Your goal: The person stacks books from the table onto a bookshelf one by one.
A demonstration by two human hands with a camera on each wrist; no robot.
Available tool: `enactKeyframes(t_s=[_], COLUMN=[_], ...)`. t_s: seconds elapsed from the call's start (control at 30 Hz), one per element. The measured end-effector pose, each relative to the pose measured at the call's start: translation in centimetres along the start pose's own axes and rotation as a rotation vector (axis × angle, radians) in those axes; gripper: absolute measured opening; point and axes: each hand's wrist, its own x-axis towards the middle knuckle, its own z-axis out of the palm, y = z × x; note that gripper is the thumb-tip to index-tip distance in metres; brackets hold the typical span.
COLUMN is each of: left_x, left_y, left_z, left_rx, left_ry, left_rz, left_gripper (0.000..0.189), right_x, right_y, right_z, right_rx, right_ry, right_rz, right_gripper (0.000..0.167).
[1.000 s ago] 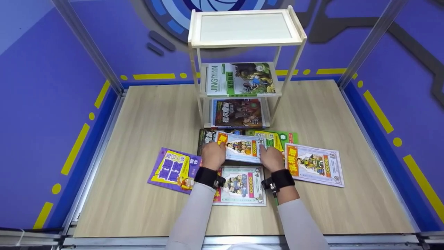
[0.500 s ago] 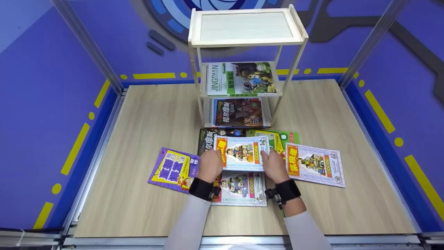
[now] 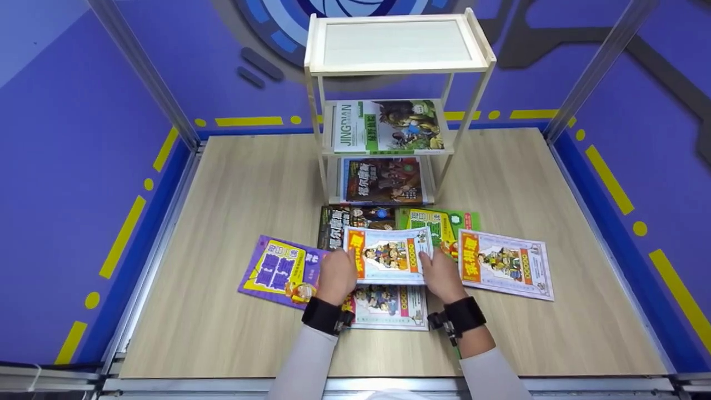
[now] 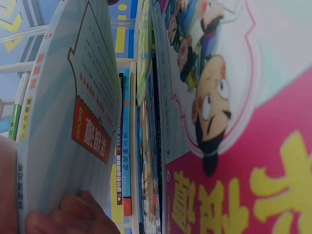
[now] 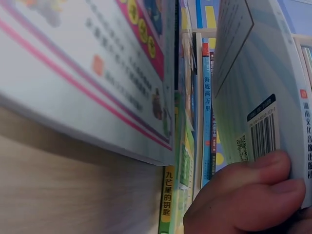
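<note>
Between both hands is a light blue comic book (image 3: pixel 389 256) with an orange title strip, raised over the other books. My left hand (image 3: pixel 336 276) grips its left edge and my right hand (image 3: pixel 443 276) its right edge, thumbs on the cover. In the left wrist view, fingers (image 4: pixel 73 217) curl under the back cover; in the right wrist view, fingers (image 5: pixel 248 195) press beside its barcode. Below it lies a pale comic book with a magenta strip (image 3: pixel 389 319), partly covered. A dark book (image 3: pixel 355 219) and a green book (image 3: pixel 461 219) lie just beyond.
A purple book (image 3: pixel 272 272) lies to the left and another comic book (image 3: pixel 505 265) to the right on the wooden table (image 3: pixel 222 189). Behind stands a wooden shelf (image 3: pixel 400 72), with a green-and-white book (image 3: pixel 389 126) on its middle tier and a dark red book (image 3: pixel 383 180) below.
Both hands have drawn the light blue comic book back toward the body, and it now covers more of the magenta-strip book. More of the dark and green books shows.
</note>
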Motion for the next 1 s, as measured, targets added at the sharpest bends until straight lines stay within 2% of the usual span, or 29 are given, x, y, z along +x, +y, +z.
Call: enactKeyframes(t_s=[0.33,0.53,0.83,1.0], left_x=[-0.5,-0.7,-0.9,-0.2], left_y=[0.0,0.2,1.3,2.1], left_z=[0.2,-0.1,-2.4,-3.8], left_rx=[-0.004,0.012,-0.055,-0.080], left_ry=[0.036,0.068,0.013,-0.001], left_rz=[0.001,0.042,-0.016,-0.012], left_gripper=[0.042,0.041,0.043,0.043], right_x=[-0.2,-0.7,-1.7,-1.7], right_y=[-0.2,-0.4,-2.0,-3.1], right_z=[-0.2,-0.4,-2.2,-3.3], right_rx=[0.016,0.003,0.050,0.069], right_ry=[-0.016,0.006,0.048,0.071], right_rz=[0.004,-0.009,-0.033,-0.049], right_gripper=[0.047,0.047,0.045,0.042])
